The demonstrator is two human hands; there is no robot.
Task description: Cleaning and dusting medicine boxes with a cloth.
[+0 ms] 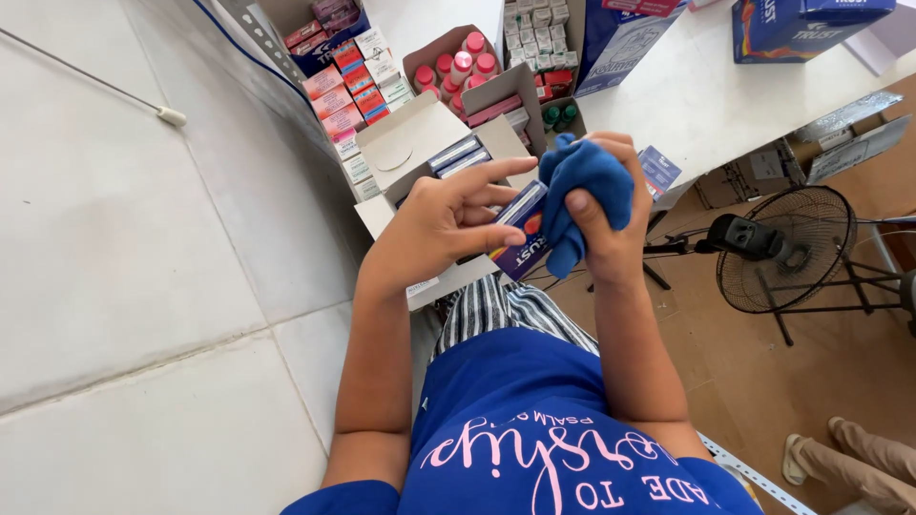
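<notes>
Half the small box [522, 232] behind blue cloth [584, 191].

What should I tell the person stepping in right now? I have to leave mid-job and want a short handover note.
Left hand: holds a small purple box by its edge, fingers spread.
Right hand: grip closed on a bunched blue cloth pressed against the box.
Nearby: open white carton with similar boxes inside, below the hands; rows of small boxes and pink-capped bottles beyond it.
Done: this box is out and being wiped.
Left: cannot tell how many boxes are already wiped.
</notes>
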